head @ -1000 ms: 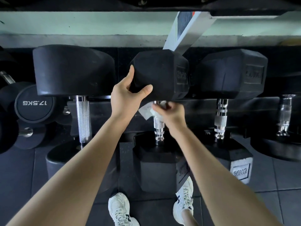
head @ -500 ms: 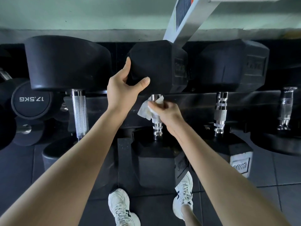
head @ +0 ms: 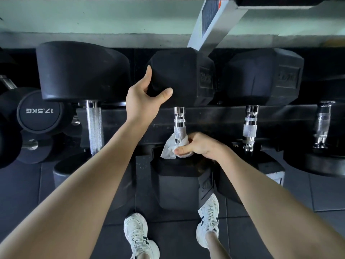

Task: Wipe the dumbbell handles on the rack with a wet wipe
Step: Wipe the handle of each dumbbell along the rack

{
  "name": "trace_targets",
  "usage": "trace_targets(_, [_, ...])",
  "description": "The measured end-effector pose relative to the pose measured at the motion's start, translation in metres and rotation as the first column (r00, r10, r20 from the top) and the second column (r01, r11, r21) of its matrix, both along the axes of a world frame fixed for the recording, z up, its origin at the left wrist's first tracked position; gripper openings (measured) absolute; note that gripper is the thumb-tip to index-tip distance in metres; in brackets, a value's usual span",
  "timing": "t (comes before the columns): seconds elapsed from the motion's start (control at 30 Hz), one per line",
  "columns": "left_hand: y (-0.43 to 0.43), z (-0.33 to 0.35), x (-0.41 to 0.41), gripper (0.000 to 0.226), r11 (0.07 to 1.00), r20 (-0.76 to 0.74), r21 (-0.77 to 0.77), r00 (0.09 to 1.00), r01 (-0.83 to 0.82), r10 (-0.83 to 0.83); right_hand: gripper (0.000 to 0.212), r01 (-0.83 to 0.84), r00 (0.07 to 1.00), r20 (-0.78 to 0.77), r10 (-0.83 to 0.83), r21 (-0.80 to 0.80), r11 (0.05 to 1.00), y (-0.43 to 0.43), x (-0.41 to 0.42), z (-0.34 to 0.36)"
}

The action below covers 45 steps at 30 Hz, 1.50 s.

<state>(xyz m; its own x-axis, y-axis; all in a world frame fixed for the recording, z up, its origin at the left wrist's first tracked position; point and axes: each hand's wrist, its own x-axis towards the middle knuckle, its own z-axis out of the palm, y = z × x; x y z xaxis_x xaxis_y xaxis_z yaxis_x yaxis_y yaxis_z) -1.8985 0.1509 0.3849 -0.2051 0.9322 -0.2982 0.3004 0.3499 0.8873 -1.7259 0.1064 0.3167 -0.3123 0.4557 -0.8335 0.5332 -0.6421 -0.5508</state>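
Left grip (head: 143, 101) clasps far head (head: 186, 75) above handle (head: 179, 126), likely steadying dumbbell. Right grip (head: 197, 146) clenched round wet wipe (head: 169, 148), wrapped on handle's near end, so wipe rubs all round.

A white slanted beam (head: 218, 27) is leaning across the top of the view, carrying a dark label (head: 210, 14) with a red-orange corner. Behind the beam, a pale green wall (head: 93, 17) is running sideways, with a grey band (head: 74, 40) lying along its lower edge. Far below the beam, a dark tiled floor (head: 18, 193) is spreading out. Two white lace-up sneakers are standing on it, the left sneaker (head: 139, 238) down and left of the beam and the right sneaker (head: 208, 219) almost straight beneath it.
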Motion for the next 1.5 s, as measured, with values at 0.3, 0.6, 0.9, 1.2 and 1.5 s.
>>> trace_targets(0.3, [0.000, 0.004, 0.001, 0.076, 0.999, -0.063, -0.027, 0.998, 0.019, -0.020, 0.026, -0.007, 0.850, 0.476, -0.225, 0.437, 0.899, -0.035, -0.038, 0.023])
trace_targets(0.6, [-0.082, 0.010, 0.010, 0.014, 0.942, -0.169, -0.009, 0.929, -0.337, 0.330, 0.068, 0.253, 0.946, 0.115, -0.305, 0.330, 0.909, -0.033, -0.045, 0.051])
trace_targets(0.9, [-0.094, -0.033, 0.051, 0.032, 0.926, -0.059, -0.348, 0.989, -0.144, 0.132, 0.032, 0.343, 0.856, 0.142, -0.497, 0.564, 0.752, -0.047, -0.029, 0.055])
trace_targets(1.2, [-0.055, -0.053, 0.069, 0.024, 0.893, 0.197, -0.343, 0.907, -0.292, 0.372, 0.037, 0.566, 0.771, -0.021, -0.636, 0.481, 0.670, -0.036, -0.025, 0.037])
trace_targets(1.5, [-0.034, -0.061, 0.054, 0.019, 0.938, 0.351, -0.322, 0.903, -0.130, 0.246, 0.035, 0.536, 0.844, -0.187, -0.502, 0.277, 0.798, -0.019, -0.025, 0.029])
